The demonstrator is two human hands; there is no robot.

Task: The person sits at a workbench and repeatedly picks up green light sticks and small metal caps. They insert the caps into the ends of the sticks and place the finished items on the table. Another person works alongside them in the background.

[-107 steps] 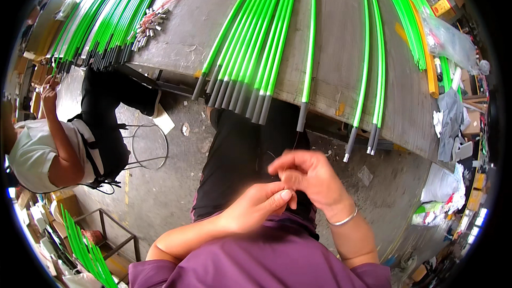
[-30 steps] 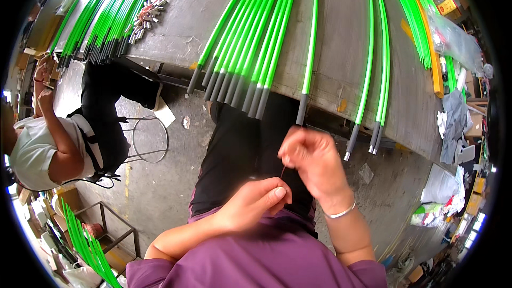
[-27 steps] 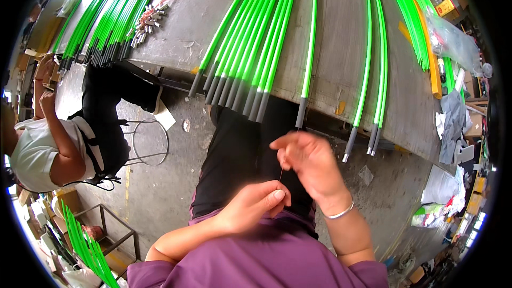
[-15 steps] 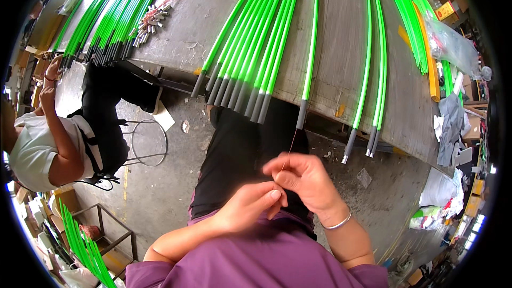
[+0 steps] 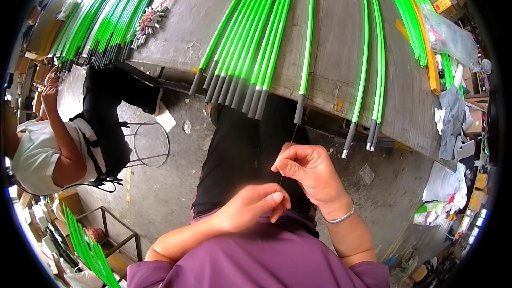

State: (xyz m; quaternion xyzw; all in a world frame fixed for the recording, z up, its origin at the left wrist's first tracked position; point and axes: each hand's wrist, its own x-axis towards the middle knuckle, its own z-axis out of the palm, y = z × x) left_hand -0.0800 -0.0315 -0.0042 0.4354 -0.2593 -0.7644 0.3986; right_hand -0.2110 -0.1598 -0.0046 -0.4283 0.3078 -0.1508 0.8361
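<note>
A thin reddish string point(image 5: 295, 134) runs down from the dark grey end of a single green rod point(image 5: 305, 69) that overhangs the table edge. My right hand point(image 5: 310, 173), with a silvery bangle at the wrist, pinches the string between thumb and fingers. Below it, my left hand point(image 5: 252, 206) has its fingers closed on the lower stretch of the same string. The string's tail is hidden in that hand. Left of the single rod lies a bundle of green rods point(image 5: 248, 37) with grey ends. To the right, a few rods point(image 5: 362, 58) have silvery metal tips.
The grey table point(image 5: 336, 32) spans the upper middle. More rods point(image 5: 114, 13) and a pile of small metal pieces with red strings point(image 5: 149, 24) are at the left. A co-worker point(image 5: 53, 138) sits there by a round-framed stool point(image 5: 150, 144). Far right lies a plastic bag point(image 5: 453, 40).
My right hand has moved slightly up, away from my left, and a length of string now shows between them. The whole view has shifted slightly.
</note>
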